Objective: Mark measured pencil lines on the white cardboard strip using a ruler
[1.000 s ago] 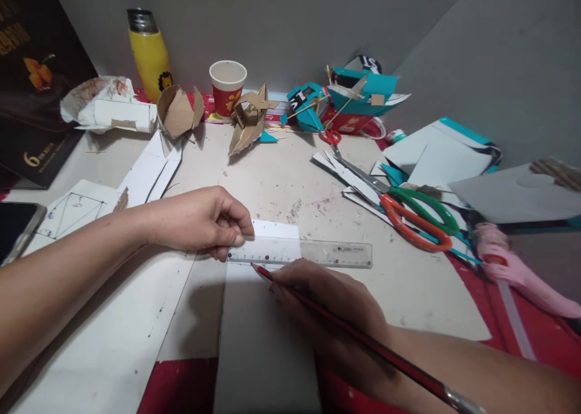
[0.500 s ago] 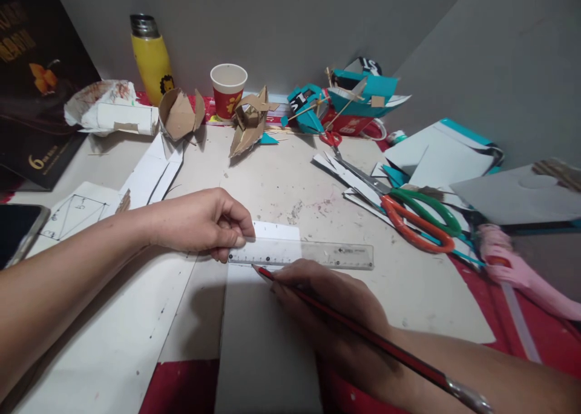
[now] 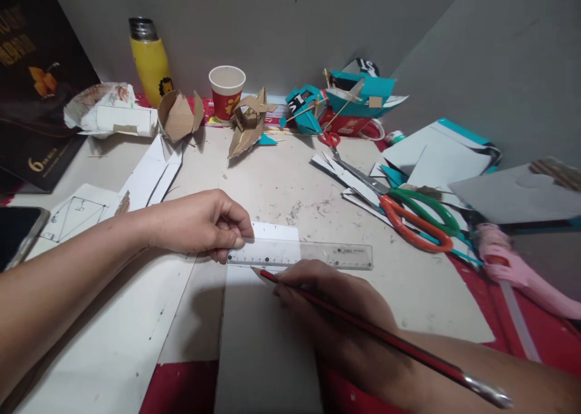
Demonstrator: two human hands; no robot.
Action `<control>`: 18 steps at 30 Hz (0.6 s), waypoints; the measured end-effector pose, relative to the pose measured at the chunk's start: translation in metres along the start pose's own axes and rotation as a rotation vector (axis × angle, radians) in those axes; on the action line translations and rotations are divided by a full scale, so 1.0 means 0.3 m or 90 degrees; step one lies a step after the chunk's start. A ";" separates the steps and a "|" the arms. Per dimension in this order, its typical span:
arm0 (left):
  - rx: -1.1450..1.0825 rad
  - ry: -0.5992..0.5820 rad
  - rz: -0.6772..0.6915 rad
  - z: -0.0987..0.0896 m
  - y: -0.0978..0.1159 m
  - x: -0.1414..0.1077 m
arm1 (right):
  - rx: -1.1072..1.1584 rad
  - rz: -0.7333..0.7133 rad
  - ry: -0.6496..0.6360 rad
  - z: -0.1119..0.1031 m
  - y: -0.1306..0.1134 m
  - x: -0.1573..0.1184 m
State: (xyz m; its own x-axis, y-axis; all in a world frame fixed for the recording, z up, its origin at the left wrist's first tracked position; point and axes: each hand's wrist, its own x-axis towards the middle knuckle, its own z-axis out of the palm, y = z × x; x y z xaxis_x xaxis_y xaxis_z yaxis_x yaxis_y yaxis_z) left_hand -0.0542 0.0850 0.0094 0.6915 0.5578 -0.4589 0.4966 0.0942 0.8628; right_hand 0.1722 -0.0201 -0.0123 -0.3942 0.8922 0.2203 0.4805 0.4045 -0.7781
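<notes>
My left hand [image 3: 222, 226] is closed on the left end of a clear plastic ruler [image 3: 318, 254], thumb and finger pinching its upper edge. The ruler lies crosswise over a strip of white card [image 3: 267, 323] that runs toward me. In my right hand [image 3: 336, 311] is a red and black pencil [image 3: 385, 335], gripped as for writing. Its sharpened tip points left, close to the ruler's lower edge, near the left side of the card. Whether the tip touches the card I cannot tell.
Large scissors [image 3: 408, 214] and card scraps lie right, beside a pink glue gun [image 3: 508, 262]. At the back stand a yellow bottle [image 3: 150, 63], a paper cup [image 3: 227, 93] and a cardboard boat [image 3: 249, 123]. A phone [image 3: 20, 232] and a sheet with a drawn figure [image 3: 77, 211] lie left.
The pencil's back end has swung slightly right and its tip sits a touch lower, around the same spot. My left hand and the ruler stay in place.
</notes>
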 end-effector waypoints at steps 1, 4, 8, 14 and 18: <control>0.000 -0.001 -0.001 0.000 0.002 0.000 | 0.007 0.017 0.011 -0.005 -0.008 -0.001; -0.001 0.000 -0.006 0.002 0.005 0.001 | 0.077 0.114 0.032 -0.026 -0.034 -0.001; -0.017 0.001 -0.002 0.002 0.003 0.004 | 0.202 0.246 0.057 -0.073 -0.061 0.016; -0.062 0.016 0.018 -0.009 -0.008 0.003 | 0.221 0.233 0.030 -0.152 -0.080 0.022; -0.090 0.043 0.020 -0.007 0.002 0.000 | 0.177 0.230 0.073 -0.154 -0.059 -0.027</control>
State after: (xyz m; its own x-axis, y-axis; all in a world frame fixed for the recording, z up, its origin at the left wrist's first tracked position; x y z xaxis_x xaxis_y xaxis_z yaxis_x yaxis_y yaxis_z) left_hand -0.0550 0.0867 0.0104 0.6664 0.6160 -0.4202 0.3935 0.1881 0.8999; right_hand 0.2031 -0.0253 0.0270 -0.1442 0.9886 -0.0426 0.3375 0.0086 -0.9413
